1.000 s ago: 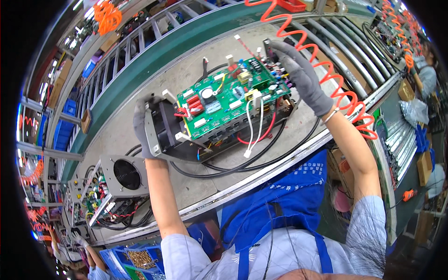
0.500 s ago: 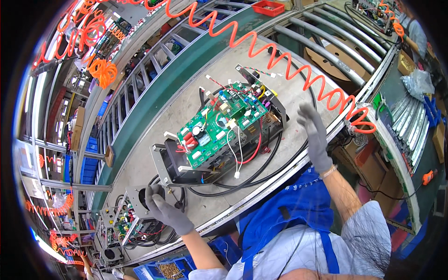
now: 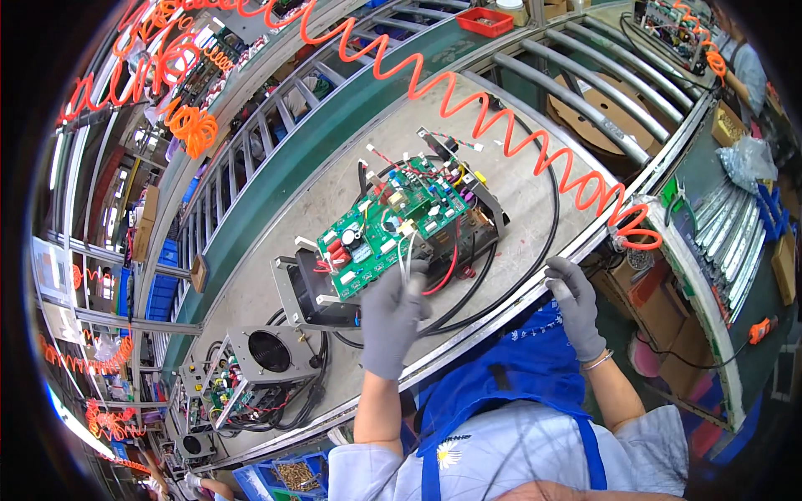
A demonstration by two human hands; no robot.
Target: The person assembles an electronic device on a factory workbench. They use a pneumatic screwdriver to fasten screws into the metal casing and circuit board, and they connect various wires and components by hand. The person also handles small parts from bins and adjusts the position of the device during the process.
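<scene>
A green circuit board [image 3: 380,225] lies on top of a black-framed power unit [image 3: 313,288] on the grey bench, with wires and connectors around it. My left hand [image 3: 391,321], in a grey glove, is at the board's near edge, its fingers curled in on the white wires [image 3: 406,249] that hang from the board. The glove hides the lower ends of these wires. By the bench's near edge, in front of my blue apron, my right hand [image 3: 576,311] is raised, also gloved, with loosely bent fingers apart and nothing visible in them.
A second unit with a round fan [image 3: 269,351] stands to the left. A coiled orange air hose [image 3: 480,117] stretches above the bench. Black cables [image 3: 551,209] loop beside the board. Metal rollers [image 3: 576,92] lie beyond, and a red tray [image 3: 484,21] sits at the back.
My left hand has moved right, from beside the fan unit to the white wires at the board. My right hand has come down and nearer the bench edge, its fingers more bent.
</scene>
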